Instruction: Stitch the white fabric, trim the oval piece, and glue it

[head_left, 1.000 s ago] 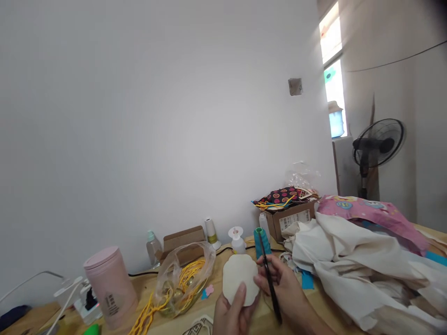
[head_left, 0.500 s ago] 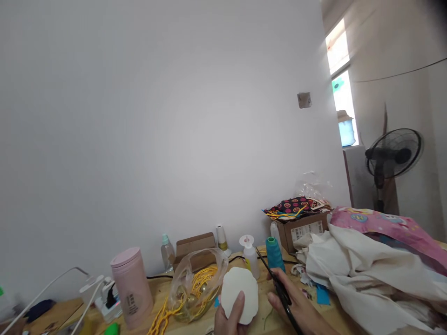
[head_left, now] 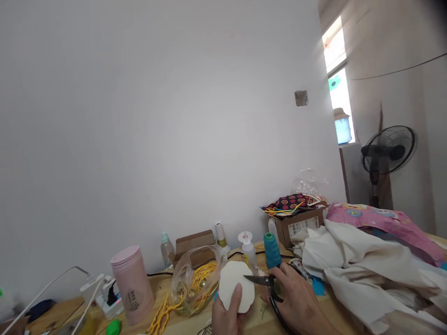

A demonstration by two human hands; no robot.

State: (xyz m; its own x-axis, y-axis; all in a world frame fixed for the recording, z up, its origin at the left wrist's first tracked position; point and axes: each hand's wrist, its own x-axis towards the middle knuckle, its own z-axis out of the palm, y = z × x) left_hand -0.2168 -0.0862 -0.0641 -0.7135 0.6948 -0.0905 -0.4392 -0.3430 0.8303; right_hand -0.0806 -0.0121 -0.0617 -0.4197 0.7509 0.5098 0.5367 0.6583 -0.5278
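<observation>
A white, flat piece with a scalloped edge is pinched in my left hand, the thumb lying across its front. My right hand grips black-handled scissors. Their blades point left, and the tip overlaps the right side of the white piece; whether it touches I cannot tell. Just behind my right hand stands a cone of teal thread. Left of the white piece lies a clear plastic bag with yellow cord and round gold-coloured pieces.
White cloth heaps up at the right, beside a cardboard box holding patterned fabric. A pink tumbler stands left. Along the wall are a white bottle, a white thread cone and an open brown box. A fan stands far right.
The scissors have swung from pointing up and away to pointing left, their tip now over the white piece. My right hand has turned over them. The view has shifted slightly.
</observation>
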